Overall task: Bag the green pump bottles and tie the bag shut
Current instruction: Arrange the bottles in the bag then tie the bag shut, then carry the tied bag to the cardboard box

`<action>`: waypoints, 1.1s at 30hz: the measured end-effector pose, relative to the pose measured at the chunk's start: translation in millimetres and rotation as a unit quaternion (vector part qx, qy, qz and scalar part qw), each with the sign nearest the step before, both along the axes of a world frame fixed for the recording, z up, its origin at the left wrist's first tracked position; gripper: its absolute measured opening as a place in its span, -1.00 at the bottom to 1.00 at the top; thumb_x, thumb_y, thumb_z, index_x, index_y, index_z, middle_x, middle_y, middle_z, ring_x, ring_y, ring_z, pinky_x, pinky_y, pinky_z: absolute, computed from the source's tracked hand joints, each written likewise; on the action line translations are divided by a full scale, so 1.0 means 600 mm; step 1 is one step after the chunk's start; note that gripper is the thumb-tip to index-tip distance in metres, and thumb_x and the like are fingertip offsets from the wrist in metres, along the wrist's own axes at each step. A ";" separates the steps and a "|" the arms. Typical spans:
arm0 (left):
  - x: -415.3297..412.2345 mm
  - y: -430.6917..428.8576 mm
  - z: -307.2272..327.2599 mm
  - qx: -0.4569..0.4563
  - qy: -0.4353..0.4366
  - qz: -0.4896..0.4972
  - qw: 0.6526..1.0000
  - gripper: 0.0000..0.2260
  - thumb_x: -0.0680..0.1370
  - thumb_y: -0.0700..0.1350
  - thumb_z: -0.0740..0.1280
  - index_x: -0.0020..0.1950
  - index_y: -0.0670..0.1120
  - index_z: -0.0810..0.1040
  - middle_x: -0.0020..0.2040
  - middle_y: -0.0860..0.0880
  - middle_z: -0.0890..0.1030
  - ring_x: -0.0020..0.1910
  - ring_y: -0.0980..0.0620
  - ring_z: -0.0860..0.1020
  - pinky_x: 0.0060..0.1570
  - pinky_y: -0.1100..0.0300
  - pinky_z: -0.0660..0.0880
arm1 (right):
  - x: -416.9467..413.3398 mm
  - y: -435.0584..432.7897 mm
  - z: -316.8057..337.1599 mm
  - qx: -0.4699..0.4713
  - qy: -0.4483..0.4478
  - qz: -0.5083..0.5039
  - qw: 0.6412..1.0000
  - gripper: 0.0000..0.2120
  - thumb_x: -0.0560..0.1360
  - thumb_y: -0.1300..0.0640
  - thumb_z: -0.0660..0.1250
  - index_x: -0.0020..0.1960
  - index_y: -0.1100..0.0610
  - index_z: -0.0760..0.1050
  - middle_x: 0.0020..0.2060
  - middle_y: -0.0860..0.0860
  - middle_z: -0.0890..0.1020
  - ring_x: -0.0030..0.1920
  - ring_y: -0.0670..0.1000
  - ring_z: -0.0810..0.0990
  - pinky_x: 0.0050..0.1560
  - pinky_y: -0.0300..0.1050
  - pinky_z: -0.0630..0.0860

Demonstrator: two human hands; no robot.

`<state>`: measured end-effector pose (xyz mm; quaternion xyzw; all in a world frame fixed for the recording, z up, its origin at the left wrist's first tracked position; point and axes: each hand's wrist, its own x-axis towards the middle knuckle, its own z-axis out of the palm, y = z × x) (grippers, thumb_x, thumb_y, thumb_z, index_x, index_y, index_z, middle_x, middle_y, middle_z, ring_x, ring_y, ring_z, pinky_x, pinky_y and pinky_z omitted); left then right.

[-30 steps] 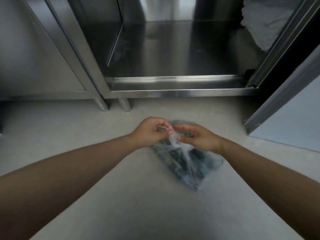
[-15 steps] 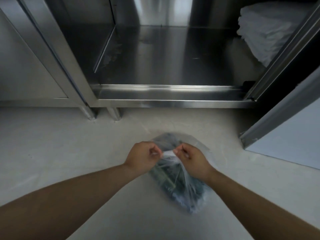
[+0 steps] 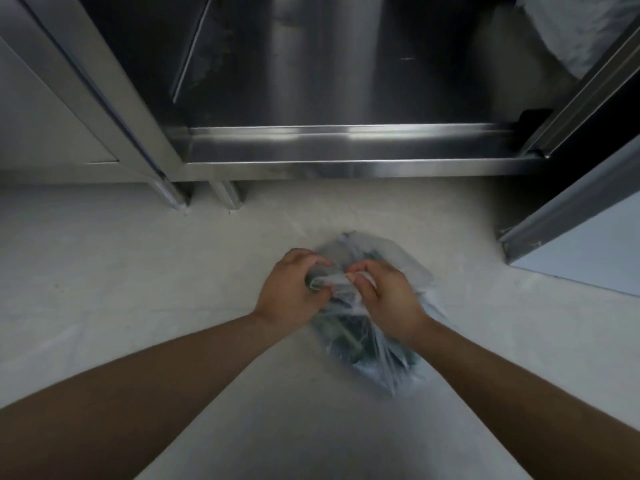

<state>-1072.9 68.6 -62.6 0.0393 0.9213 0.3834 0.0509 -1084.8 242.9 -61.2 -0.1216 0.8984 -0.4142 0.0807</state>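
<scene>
Pale floor (image 3: 121, 271) before an open steel cabinet (image 3: 346, 143), tying in progress.

From my remote seat, working down in size: the clear bag (image 3: 377, 355) lies on the floor in front of the cabinet's lower rail, dark green bottles (image 3: 349, 341) showing blurred through the film. Above the bag, my left hand (image 3: 291, 292) is curled tight around one twisted strand of the neck, and my right hand (image 3: 388, 299) pinches the other strand beside it. I judge the bagging done; no finished knot is visible, so cinching the tie remains.
</scene>
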 end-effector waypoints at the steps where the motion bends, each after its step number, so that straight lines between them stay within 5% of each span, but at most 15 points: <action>1: 0.000 -0.005 0.000 0.006 -0.001 -0.012 1.000 -0.58 0.31 0.10 0.33 0.11 -0.05 0.56 0.10 -0.07 0.53 0.06 0.05 0.50 0.11 0.30 0.39 | -0.002 0.000 0.002 -0.012 -0.013 -0.006 1.000 -0.85 0.55 0.21 0.24 -0.01 0.23 0.56 -0.16 0.11 0.62 -0.18 -0.03 0.51 -0.15 -0.32 0.33; 7: 0.014 -0.035 0.061 0.035 -0.019 -0.042 0.998 -0.48 0.41 0.20 0.25 0.28 -0.03 0.47 0.24 0.02 0.50 0.16 0.29 0.39 0.15 0.58 0.24 | 0.004 0.015 0.067 -0.077 -0.110 -0.060 0.989 -0.92 0.54 0.17 0.26 -0.05 0.07 0.53 -0.19 -0.10 0.58 -0.16 -0.14 0.54 -0.11 -0.48 0.40; 12: 0.080 -0.087 0.222 -0.061 -0.050 -0.070 0.994 -0.36 0.41 0.36 0.11 0.39 0.06 0.36 0.40 0.01 0.39 0.38 0.08 0.32 0.36 0.27 0.21 | 0.037 0.008 0.240 -0.027 -0.133 -0.036 0.990 -0.84 0.56 0.17 0.24 0.09 0.16 0.55 -0.07 -0.04 0.58 -0.05 -0.11 0.52 -0.09 -0.63 0.30; 17: 0.159 -0.143 0.492 -0.117 -0.078 -0.069 0.988 -0.35 0.45 0.41 -0.02 0.41 0.10 0.30 0.44 -0.01 0.34 0.45 -0.02 0.26 0.37 -0.12 0.28 | 0.096 -0.024 0.526 -0.027 -0.152 -0.046 0.987 -0.87 0.54 0.20 0.26 0.00 0.18 0.57 -0.13 -0.02 0.59 -0.12 -0.08 0.52 -0.12 -0.53 0.35; 19: 0.187 -0.155 0.634 -0.111 -0.088 -0.059 0.988 -0.36 0.44 0.41 0.01 0.42 0.12 0.27 0.45 0.00 0.32 0.46 -0.02 0.23 0.37 -0.17 0.26 | 0.124 -0.038 0.671 -0.034 -0.156 -0.057 0.985 -0.90 0.54 0.19 0.26 -0.03 0.13 0.56 -0.15 -0.08 0.58 -0.13 -0.17 0.52 -0.09 -0.45 0.36; 23: 0.231 -0.168 0.947 -0.123 -0.051 -0.068 0.989 -0.40 0.45 0.31 0.07 0.42 0.07 0.29 0.44 -0.02 0.34 0.43 -0.03 0.27 0.39 -0.10 0.26 | 0.186 -0.073 0.975 -0.036 -0.146 -0.049 0.987 -0.91 0.55 0.14 0.25 -0.03 0.08 0.54 -0.20 -0.28 0.50 -0.18 -0.46 0.45 -0.15 -0.60 0.30; 28: 0.281 -0.212 1.244 -0.135 0.021 -0.046 0.990 -0.42 0.45 0.29 0.09 0.40 0.05 0.32 0.41 -0.03 0.37 0.41 -0.05 0.30 0.39 -0.16 0.24 | 0.243 -0.116 1.268 -0.036 -0.100 -0.061 0.992 -0.91 0.55 0.11 0.26 -0.01 0.05 0.54 -0.27 -0.27 0.50 -0.24 -0.38 0.47 -0.19 -0.56 0.32; 33: 0.308 -0.266 1.364 -0.173 0.079 -0.011 0.982 -0.39 0.42 0.32 0.09 0.41 0.08 0.30 0.43 -0.01 0.34 0.45 -0.05 0.25 0.40 -0.23 0.15 | 0.277 -0.169 1.382 -0.052 -0.030 -0.044 0.997 -0.89 0.55 0.14 0.26 -0.01 0.10 0.55 -0.15 -0.14 0.56 -0.14 -0.18 0.49 -0.11 -0.55 0.33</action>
